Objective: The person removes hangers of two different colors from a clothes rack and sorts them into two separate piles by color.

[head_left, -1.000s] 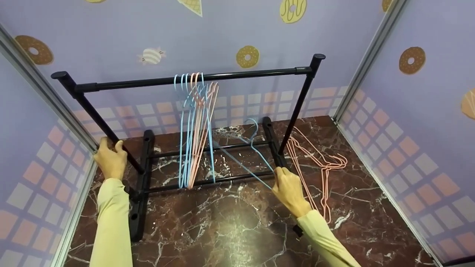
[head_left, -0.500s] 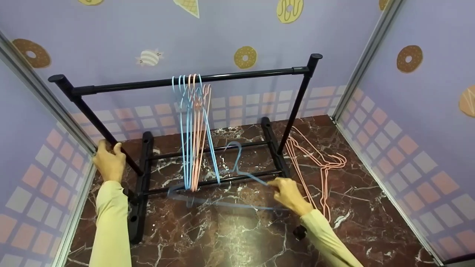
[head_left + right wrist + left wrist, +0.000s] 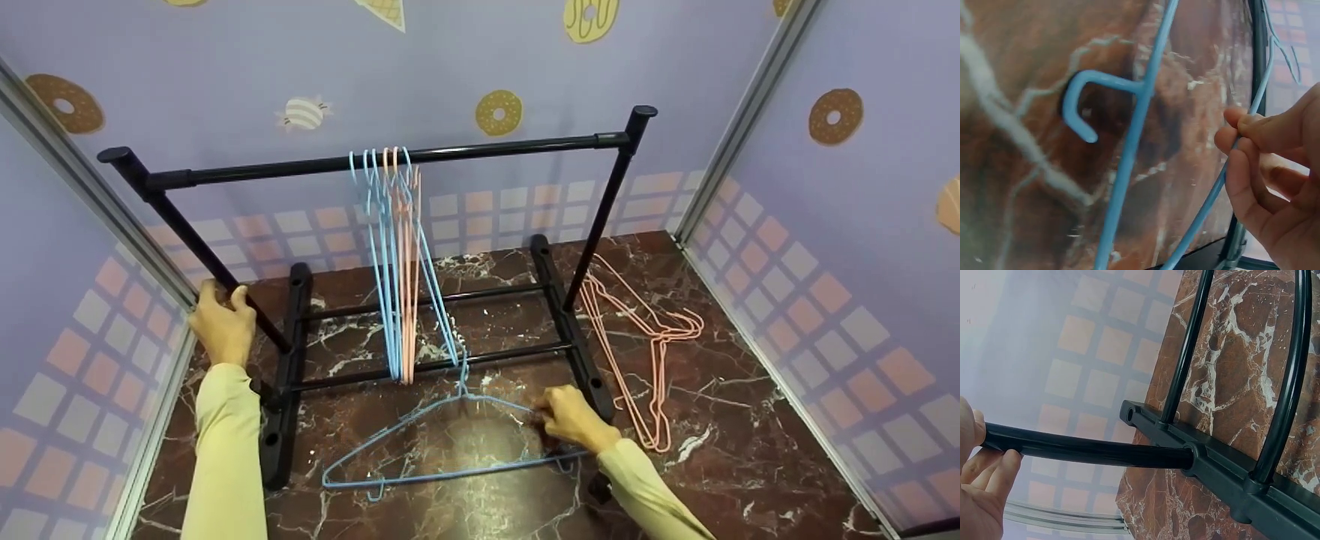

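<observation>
In the head view, my left hand [image 3: 223, 326] grips the left post [image 3: 191, 236] of a black clothes rack. The left wrist view shows fingers and thumb round that post [image 3: 1089, 451]. With thumb and fingers, my right hand [image 3: 574, 420] pinches the right shoulder of a blue clothes hanger [image 3: 450, 475] in front of the rack, its hook pointing towards the rack. Up close in the right wrist view, the pinched blue wire [image 3: 1202, 205] and a small side hook [image 3: 1075, 107] show. Several blue and pink hangers [image 3: 409, 300] hang from the rack's top bar [image 3: 510, 150].
Several pink hangers [image 3: 660, 337] lie on the dark marbled floor [image 3: 465, 517] right of the rack. Purple panels [image 3: 435, 75] stand behind and at both sides. The rack's left foot [image 3: 276, 450] reaches forward near my left forearm.
My right hand has brought the blue hanger forward, out from between the rack's feet, and turned it hook-up. The hung hangers have swung slightly. My left hand stays on the post.
</observation>
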The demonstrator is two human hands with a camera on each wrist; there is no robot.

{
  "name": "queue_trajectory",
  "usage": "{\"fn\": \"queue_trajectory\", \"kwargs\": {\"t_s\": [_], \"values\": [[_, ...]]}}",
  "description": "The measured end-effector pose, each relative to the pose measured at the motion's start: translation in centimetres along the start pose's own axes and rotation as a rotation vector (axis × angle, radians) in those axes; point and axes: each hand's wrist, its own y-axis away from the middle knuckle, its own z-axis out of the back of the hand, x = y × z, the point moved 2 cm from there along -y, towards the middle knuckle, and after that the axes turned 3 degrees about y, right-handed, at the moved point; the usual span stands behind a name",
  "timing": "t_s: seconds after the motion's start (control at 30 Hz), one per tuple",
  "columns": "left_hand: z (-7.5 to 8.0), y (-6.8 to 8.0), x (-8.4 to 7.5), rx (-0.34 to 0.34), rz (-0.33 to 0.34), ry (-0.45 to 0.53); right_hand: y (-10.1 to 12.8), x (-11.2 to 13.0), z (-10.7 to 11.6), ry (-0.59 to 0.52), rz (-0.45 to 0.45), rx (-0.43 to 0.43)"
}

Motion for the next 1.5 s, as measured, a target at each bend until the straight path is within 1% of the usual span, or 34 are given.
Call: {"fn": "queue_trajectory", "kwargs": {"t_s": [0.1,0.33,0.5,0.6,0.77,1.0,1.23,1.4,1.5], "values": [[-0.1,0.0,-0.1,0.003,-0.004,-0.002,0.4,-0.1,-0.5,0.014,-0.001,-0.018],[0.0,0.0,-0.1,0.022,0.014,0.0,1.1,-0.4,-0.9,0.065,-0.004,-0.056],[0.1,0.0,-0.1,0.023,0.02,-0.001,1.5,-0.5,-0.9,0.08,-0.028,-0.047],[0.1,0.1,-0.1,0.021,0.019,-0.001,1.6,-0.4,-0.9,0.093,-0.013,-0.04],[0.2,0.0,-0.1,0.019,0.025,0.004,1.8,-0.4,-1.1,0.074,0.029,-0.032],[0.1,0.1,-0.2,0.04,0.036,0.004,2.0,-0.7,-1.4,0.022,0.02,-0.032],[0.0,0.1,-0.2,0.012,0.004,0.016,2.0,-0.8,-1.5,0.001,-0.019,-0.049],[0.1,0.1,0.0,0.015,0.014,0.019,2.2,-0.7,-1.6,0.014,-0.046,-0.039],[0.0,0.0,0.1,0.014,0.017,0.015,2.3,-0.5,-1.3,0.047,-0.077,-0.017]]}}
